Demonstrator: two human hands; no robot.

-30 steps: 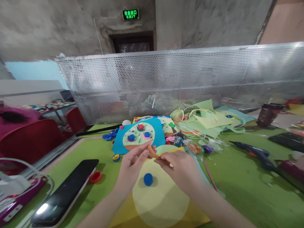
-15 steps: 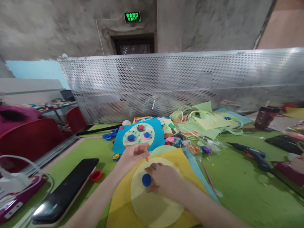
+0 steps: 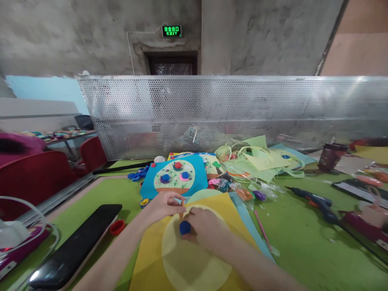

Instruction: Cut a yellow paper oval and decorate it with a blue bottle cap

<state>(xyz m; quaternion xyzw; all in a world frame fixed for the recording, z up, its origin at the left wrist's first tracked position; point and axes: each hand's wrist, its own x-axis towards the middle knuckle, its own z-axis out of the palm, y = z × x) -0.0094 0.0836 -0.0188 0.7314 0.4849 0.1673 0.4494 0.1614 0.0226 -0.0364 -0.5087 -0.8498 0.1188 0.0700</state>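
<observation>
My left hand (image 3: 165, 206) pinches a small orange strip (image 3: 181, 214) between thumb and fingers, just above the blue bottle cap; its material is too small to tell. My right hand (image 3: 207, 228) has its fingers closed around the side of the blue bottle cap (image 3: 184, 227). Both hands are over a pale yellow paper circle (image 3: 194, 266), which lies on a darker yellow sheet (image 3: 145, 262). Beyond them is a blue card (image 3: 200, 171) with a decorated round picture bearing red and blue caps.
Left of the sheet are a black phone-like case (image 3: 79, 242), a red cap (image 3: 117, 227) and a power strip (image 3: 22, 250). To the right lie a pink stick (image 3: 263, 230), a glue gun (image 3: 318, 204), bagged clay (image 3: 242, 193) and paper scraps (image 3: 266, 159). A perforated metal screen (image 3: 212, 113) stands behind.
My left hand has brought the orange strip down close to the blue cap. My right fingers have drawn closer around the cap. The camera view has shifted slightly.
</observation>
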